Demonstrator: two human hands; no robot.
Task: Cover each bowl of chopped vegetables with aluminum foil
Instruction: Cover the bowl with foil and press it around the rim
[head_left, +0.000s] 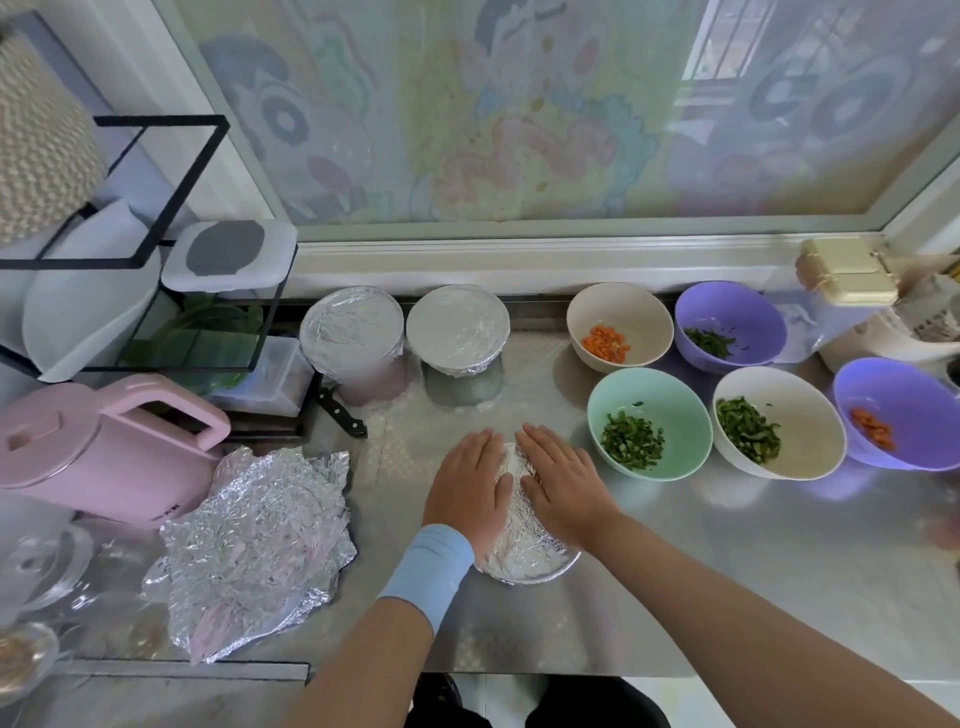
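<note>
A foil-covered bowl stands at the counter's middle front. My left hand and my right hand lie flat on its foil top, fingers straight, side by side. Two more foil-covered bowls stand at the back. Uncovered bowls sit to the right: a beige one with chopped carrot, a purple one with greens, a mint one with chopped greens, a white one with greens and a purple one with red pieces. A crumpled stack of foil sheets lies front left.
A pink kettle stands at the left beside the foil. A black wire rack with containers fills the back left, and a knife handle pokes out beneath it. A lidded container stands back right. The steel counter edge runs along the front.
</note>
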